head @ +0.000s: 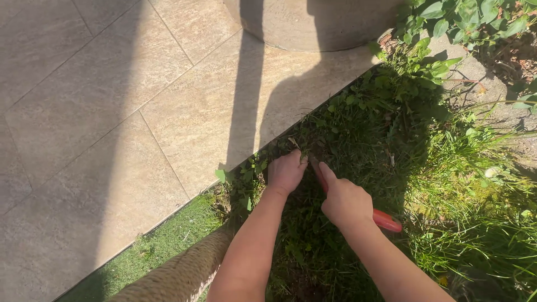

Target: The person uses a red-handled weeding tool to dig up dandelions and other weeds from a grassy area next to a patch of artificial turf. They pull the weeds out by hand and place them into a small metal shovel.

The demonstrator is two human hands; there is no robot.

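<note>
My left hand reaches down into the grass and weeds at the edge of the stone paving, its fingers closed on a clump of plants. Just to its right, my right hand grips a hand tool with a red handle. The handle's end sticks out behind the hand, and the index finger lies along the shaft. The tool's working end is buried in the grass between the two hands and is hidden.
Beige paving tiles fill the left and top. A round stone base stands at the top. Leafy plants grow at the top right. A knitted sleeve or trouser leg shows at the bottom.
</note>
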